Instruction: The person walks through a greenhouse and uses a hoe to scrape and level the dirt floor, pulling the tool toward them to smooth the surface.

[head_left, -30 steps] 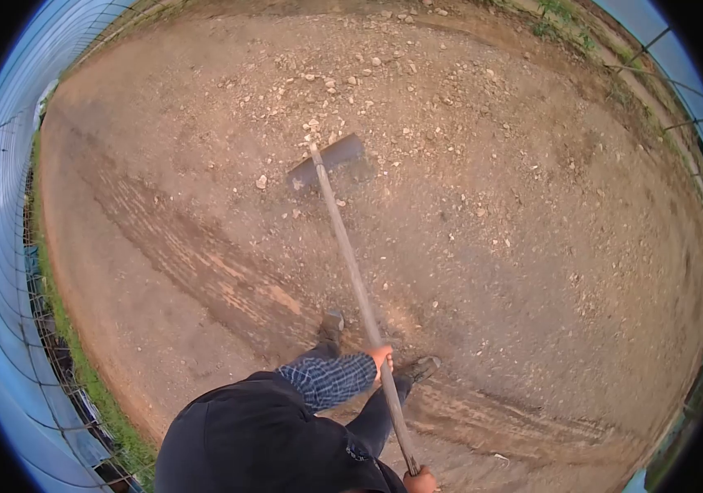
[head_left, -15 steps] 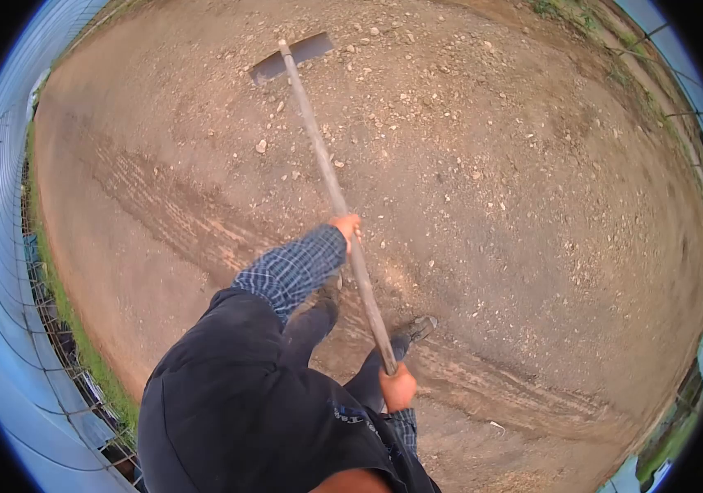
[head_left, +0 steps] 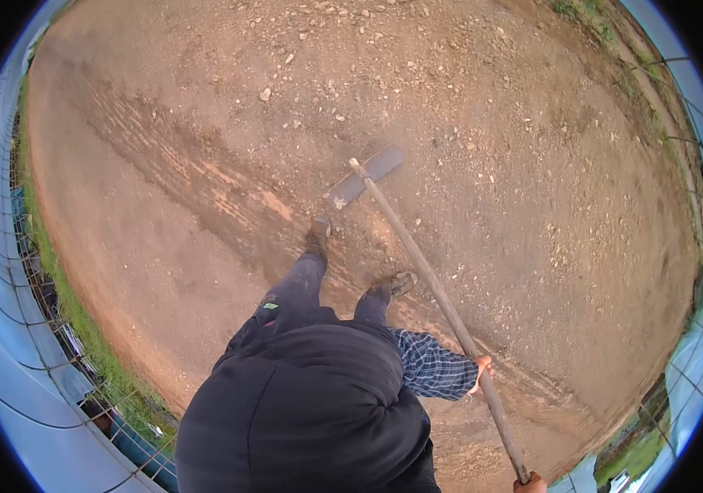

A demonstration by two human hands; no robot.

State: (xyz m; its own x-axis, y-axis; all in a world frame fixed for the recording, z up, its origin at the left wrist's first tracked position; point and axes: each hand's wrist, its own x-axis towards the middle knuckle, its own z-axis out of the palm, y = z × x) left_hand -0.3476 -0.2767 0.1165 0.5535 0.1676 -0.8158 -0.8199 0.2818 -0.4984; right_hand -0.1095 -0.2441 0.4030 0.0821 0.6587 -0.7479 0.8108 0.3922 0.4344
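Note:
A wide-bladed hoe (head_left: 417,255) with a long wooden handle slants across the head view. Its flat grey metal blade rests on the dirt just beyond my left boot (head_left: 319,230). My left hand (head_left: 484,372), below a plaid cuff, is wrapped round the lower part of the handle. At the handle's near end, by the bottom edge of the view, my right hand (head_left: 531,483) grips the wood; only part of that hand shows. The handle passes to the right of my right boot (head_left: 403,283).
Packed dirt ground (head_left: 179,271) with scattered stones spreads all round, with ridged tyre marks (head_left: 171,172) across it. A wire fence with blue sheeting (head_left: 6,345) and a grass strip (head_left: 80,320) run along the left. More fence with blue sheeting (head_left: 701,370) stands on the right.
Both hands have drawn the hoe back toward my body and to the right. Its blade has come from the far stones to close by my boots.

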